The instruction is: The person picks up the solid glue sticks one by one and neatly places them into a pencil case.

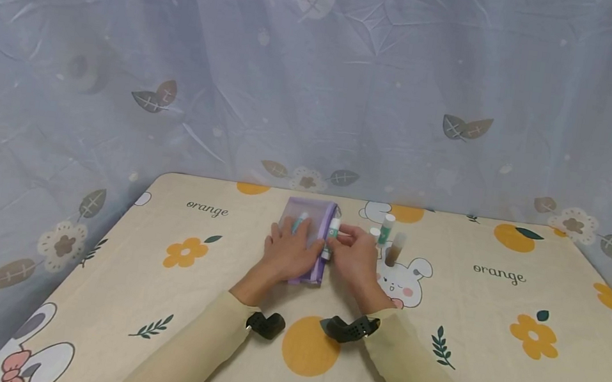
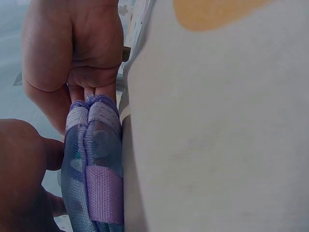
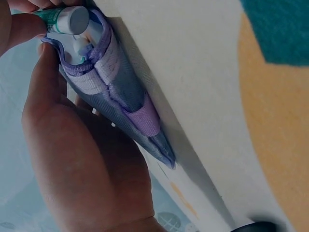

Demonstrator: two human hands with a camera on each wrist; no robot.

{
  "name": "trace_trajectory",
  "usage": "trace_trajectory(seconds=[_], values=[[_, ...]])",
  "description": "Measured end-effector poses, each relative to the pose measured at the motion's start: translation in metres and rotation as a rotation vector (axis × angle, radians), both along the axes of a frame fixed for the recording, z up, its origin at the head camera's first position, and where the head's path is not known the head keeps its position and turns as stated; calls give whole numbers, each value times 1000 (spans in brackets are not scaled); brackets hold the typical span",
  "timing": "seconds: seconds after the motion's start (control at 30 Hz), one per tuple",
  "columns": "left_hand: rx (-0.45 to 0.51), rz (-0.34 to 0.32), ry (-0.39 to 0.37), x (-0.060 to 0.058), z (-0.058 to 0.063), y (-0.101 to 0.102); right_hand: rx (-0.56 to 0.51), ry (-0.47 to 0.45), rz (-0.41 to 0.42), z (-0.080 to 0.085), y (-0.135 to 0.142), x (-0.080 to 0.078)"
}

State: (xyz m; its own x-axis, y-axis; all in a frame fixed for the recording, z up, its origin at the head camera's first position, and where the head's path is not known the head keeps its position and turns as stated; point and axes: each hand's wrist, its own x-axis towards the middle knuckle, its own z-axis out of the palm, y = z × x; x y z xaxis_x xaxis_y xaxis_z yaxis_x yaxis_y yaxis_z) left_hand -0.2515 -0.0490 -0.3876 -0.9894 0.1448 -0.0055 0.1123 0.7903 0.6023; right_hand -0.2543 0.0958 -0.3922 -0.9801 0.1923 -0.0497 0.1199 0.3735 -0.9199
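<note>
A purple-edged mesh pouch lies on the table, its opening facing right. My left hand rests on top with spread fingers, the thumb at the pouch's lip. Another white-capped stick shows at the left fingers, through the mesh. At the opening, my right hand pinches a glue stick with a white cap and green label. The right wrist view shows this glue stick at the lip, with the left hand along the pouch. Part of the right hand is cut off there.
Right of the right hand stand a green-and-white glue stick, a white-topped stick partly hidden by that hand, and a brown tube with a clear cap. A patterned cloth covers the table; a grey-blue curtain hangs behind.
</note>
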Motion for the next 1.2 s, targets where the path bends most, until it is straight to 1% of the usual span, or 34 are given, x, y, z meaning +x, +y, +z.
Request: trace_trajectory(seconds=[0.1,0.17,0.23,0.4,0.53,0.7,0.8,0.83,1.0,1.2], values=[[-6,0,-1,-1,0,0,-17,-10,2,-2,0,-1],[-10,1,-1,-1,0,0,-59,-18,6,-3,0,-2],[-15,1,-1,-1,-1,0,-118,-18,10,-4,0,-2],[-11,3,0,-2,-2,0,-302,-24,26,-7,0,-2],[-8,1,-5,-1,-1,0,-400,-40,44,-9,2,-3],[-8,2,2,-2,-2,0,-418,-34,49,-11,2,-2],[0,5,0,-1,-2,0,-401,-24,48,-11,0,-2],[5,5,-8,0,1,0,-394,-23,46,-11,0,-2],[12,6,-4,0,1,0,-366,-29,36,-10,-2,-1],[10,3,-12,0,1,0,-383,-29,49,-8,-3,0]])
